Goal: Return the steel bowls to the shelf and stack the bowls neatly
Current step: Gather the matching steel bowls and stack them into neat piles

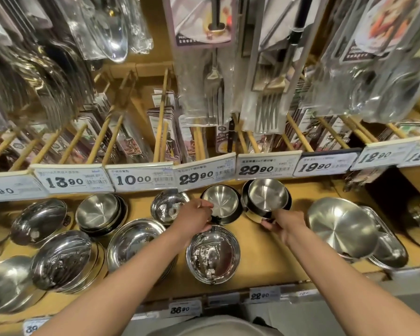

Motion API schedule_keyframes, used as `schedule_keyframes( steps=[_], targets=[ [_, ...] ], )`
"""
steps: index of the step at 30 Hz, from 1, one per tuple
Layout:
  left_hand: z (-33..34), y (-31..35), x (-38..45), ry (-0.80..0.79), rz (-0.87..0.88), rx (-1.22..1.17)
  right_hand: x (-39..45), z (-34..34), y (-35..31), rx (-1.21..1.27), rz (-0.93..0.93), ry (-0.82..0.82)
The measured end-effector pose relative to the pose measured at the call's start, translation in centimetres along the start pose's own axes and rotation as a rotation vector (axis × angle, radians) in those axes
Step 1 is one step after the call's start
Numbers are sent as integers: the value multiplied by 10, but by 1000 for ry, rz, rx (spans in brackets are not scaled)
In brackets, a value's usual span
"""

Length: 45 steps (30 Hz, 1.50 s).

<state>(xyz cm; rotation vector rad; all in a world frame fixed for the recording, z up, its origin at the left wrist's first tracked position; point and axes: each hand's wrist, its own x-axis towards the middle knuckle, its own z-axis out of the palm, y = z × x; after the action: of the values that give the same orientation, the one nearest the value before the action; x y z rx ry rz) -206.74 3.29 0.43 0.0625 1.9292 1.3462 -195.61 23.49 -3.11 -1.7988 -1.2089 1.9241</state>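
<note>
Where the wooden shelf (272, 251) runs across the view, steel bowls sit in loose rows under a strip of price tags (141, 179). At the far left lie a tilted shiny bowl (38, 220) and, nearer the front edge, a larger tilted bowl (61, 259) resting on others. Behind these stands a short stack of dark-rimmed bowls (100, 213). A wide shallow bowl (134, 241) lies just right of them, partly under the left forearm, with a small polished bowl (167, 206) behind it.

The left hand (193, 218) reaches forward with its fingers curled over the near rim of a dark-rimmed bowl (222, 202), gripping it; that bowl sits on the shelf just below the tags. In front of it, close to the wrist, stands a deep polished bowl (212, 254).

The right hand (280, 225) pinches the lower edge of a tilted stack of dark-rimmed bowls (267, 197), which leans just beside the bowl under the left hand, their rims close or touching; I cannot tell which.

Further right rests a large brushed pan-shaped bowl (341, 229), overlapping an oval tray (388, 251) at the shelf's end. Packaged forks (214, 98) hang above.
</note>
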Motion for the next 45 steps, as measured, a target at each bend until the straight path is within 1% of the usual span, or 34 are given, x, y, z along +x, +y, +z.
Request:
schedule_keyframes(
  steps=[5, 7, 9, 12, 14, 18, 21, 23, 25, 27, 28, 29, 32, 34, 37, 40, 41, 43, 44, 45],
  targets=[
    [16, 7, -1, -95, -16, -16, -33, -10, 8, -57, -47, -54],
    [22, 9, -1, -139, -16, 36, -44, -17, 13, -65, -69, -99],
    [31, 10, -2, -202, -66, 46, -53, -24, 19, -60, -75, -151],
    [45, 9, -2, -281, -150, -42, -62, -35, 26, -41, -68, -200],
    [49, 5, -4, -312, -152, -72, -65, -43, 27, -71, -83, -217],
    [50, -4, -7, -352, -73, -60, -67, -59, 15, -267, -122, -253],
    [54, -4, -10, -295, -55, -64, -69, -69, -2, -455, -177, -259],
    [54, -3, -11, -240, -49, -69, -71, -72, -16, -562, -285, -200],
    [54, 1, -14, -224, -22, -85, -71, -73, -31, -641, -485, -127],
    [53, 2, -17, -233, 28, -68, -69, -73, -43, -676, -672, -113],
    [53, 3, -19, -232, 51, -55, -68, -72, -48, -728, -733, -129],
    [53, 3, -22, -222, 68, -49, -67, -70, -53, -814, -767, -156],
    [56, 0, -28, -174, 90, -46, -65, -61, -59, -1185, -820, -244],
    [58, -5, -33, -141, 87, -36, -65, -54, -58, -1327, -884, -277],
    [57, -10, -43, -122, 57, -101, -63, -45, -52, -1327, -944, -320],
    [51, -13, -55, -94, 11, -190, -61, -42, -52, -1178, -972, -367],
    [48, -14, -60, -77, -1, -219, -61, -40, -52, -1143, -1009, -370],
    [40, -16, -70, -25, -17, -265, -60, -35, -54, -1087, -1093, -344],
    [35, -18, -76, 17, -22, -281, -59, -33, -56, -1032, -1097, -358],
    [30, -21, -82, 68, -27, -290, -59, -30, -61, -955, -1045, -406]
  ],
)
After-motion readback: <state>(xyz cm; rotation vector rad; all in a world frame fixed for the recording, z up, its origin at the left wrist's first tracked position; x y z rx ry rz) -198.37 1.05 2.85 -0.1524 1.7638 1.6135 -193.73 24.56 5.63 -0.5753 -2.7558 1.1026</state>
